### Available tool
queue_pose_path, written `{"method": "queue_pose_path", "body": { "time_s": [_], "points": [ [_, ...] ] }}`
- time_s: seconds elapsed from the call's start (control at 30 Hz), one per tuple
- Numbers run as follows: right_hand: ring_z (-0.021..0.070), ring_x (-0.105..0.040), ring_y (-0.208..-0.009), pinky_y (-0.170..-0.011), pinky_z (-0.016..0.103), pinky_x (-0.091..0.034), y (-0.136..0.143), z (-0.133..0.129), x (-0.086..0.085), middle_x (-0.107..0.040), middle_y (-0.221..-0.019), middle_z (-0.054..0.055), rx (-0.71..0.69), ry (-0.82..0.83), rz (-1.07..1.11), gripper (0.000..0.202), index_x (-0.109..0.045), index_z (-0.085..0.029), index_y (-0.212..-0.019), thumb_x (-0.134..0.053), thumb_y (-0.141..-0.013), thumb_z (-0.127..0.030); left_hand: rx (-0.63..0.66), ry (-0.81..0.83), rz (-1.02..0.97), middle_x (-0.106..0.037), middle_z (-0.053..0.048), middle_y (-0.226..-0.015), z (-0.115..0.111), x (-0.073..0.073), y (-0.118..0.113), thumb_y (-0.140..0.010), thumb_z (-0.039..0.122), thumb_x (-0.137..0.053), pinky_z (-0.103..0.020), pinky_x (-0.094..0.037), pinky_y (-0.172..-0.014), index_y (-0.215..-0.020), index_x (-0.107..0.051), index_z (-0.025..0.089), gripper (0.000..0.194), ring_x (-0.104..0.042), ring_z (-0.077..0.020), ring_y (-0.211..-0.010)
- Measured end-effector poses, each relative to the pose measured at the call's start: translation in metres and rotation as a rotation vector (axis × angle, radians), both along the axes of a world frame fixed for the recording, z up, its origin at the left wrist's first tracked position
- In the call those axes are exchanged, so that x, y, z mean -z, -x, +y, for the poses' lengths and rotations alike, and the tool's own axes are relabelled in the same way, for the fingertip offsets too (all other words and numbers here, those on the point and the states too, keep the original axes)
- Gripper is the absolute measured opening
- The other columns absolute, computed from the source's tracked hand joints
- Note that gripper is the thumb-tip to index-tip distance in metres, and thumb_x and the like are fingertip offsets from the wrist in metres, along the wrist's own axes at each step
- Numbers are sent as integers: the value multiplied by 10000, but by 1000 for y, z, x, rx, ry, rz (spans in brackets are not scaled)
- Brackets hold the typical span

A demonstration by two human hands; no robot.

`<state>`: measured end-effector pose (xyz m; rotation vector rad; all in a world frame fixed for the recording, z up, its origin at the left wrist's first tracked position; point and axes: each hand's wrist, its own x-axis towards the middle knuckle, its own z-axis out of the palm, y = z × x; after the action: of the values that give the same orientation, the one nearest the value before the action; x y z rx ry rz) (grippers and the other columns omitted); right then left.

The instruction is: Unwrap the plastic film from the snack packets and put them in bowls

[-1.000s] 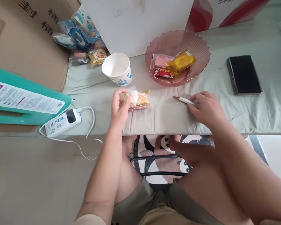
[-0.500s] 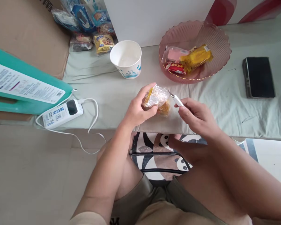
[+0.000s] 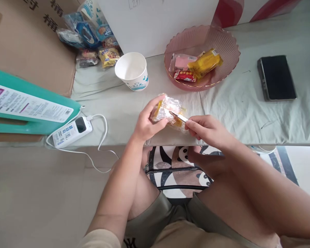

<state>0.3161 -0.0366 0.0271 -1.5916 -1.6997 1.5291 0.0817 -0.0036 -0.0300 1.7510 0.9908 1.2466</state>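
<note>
So the white-handled cutter [image 3: 182,118] has moved in since the last frame, from the clear-wrapped snack's [image 3: 166,108] right edge to over its crinkly plastic. Going left to right: green container [image 3: 28,106] on the left, then a white device [image 3: 71,132] with a cable plugged in, snack packs [image 3: 89,38] piled at the far left, and an upright paper cup [image 3: 134,72] near them. Left hand [image 3: 148,120] has the wrapped snack pinched between thumb and fingers, near side of the cup. Right hand [image 3: 206,129] has a narrow grip on the cutter. Pink bowl [image 3: 209,36] sits farther back holding wrapped snacks, and a black phone [image 3: 277,78] lies on the right.
</note>
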Motion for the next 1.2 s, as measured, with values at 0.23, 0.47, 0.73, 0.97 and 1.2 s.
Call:
{"method": "queue_pose_path", "body": {
  "time_s": [0.23, 0.47, 0.73, 0.97, 1.2],
  "points": [
    [134, -463, -579, -544, 291, -342, -10, 2, 1, -544, -641, 7, -5, 0, -48, 357, -625, -191, -735, -518, -892, -493, -163, 137, -361, -664, -24, -1335, 7, -5, 31, -696, 612, -826, -442, -590, -971, -1320, -617, 406, 689, -635, -321, -1266],
    [184, -521, -646, -608, 328, -375, -32, 15, 12, -597, -723, 52, 302, -288, -179, 281, -642, -209, -759, -528, -901, -423, -323, 333, -466, -708, -34, -1241, 6, -17, 29, -762, 509, -738, -323, -618, -725, -1239, -616, 379, 509, -688, -261, -1107],
    [355, -607, -978, -834, 492, -463, -57, 30, 51, -677, -993, 162, 357, -750, -589, 253, -738, -216, -1044, -605, -854, -318, -159, 249, -48, -654, -30, -1046, -2, 2, 10, -740, 402, -734, -345, -582, -765, -1246, -495, 364, 560, -674, -202, -902],
    [347, -623, -1118, -951, 488, -486, -15, 15, 39, -693, -1226, 166, -22, -785, -302, 465, -609, -188, -1330, -562, -899, -356, -287, 17, 374, -602, -115, -1315, -6, -1, -1, -729, 486, -799, -442, -502, -1039, -1217, -576, 243, 589, -566, -305, -1278],
    [284, -630, -881, -835, 418, -458, -9, 19, 42, -697, -871, 104, -62, -674, -346, 295, -713, -201, -1074, -471, -908, -229, -454, 72, 253, -709, -78, -1155, -1, -5, -1, -769, 216, -641, -377, -539, -943, -891, -707, 211, 138, -662, -242, -1119]
  ]
}}
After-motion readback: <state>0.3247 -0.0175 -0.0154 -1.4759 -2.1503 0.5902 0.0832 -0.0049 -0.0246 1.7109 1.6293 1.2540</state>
